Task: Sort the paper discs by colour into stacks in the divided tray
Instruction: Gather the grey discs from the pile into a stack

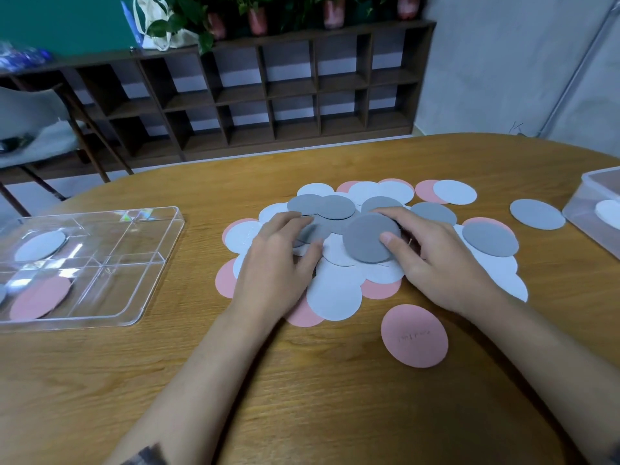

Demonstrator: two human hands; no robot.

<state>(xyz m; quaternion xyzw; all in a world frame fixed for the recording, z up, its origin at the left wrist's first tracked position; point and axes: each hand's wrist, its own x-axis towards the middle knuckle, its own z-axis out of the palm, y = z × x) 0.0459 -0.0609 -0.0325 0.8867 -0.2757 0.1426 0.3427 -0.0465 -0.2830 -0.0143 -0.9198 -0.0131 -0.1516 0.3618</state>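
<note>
R hand [432,260] pinches grey disc [365,234] atop pile [335,297]; L hand [275,260] flat, pressing pile just beside.

The divided tray [100,212] runs off the left edge and the clear container [600,182] off the right, which crops the white disc [609,213] inside it. Embossed lettering on the lone pink disc [414,335] is unreadable. The right hand [432,260] pinches a grey disc [364,243] that hides its fingertips. The left hand [278,260] covers part of the pile [335,297].
</note>
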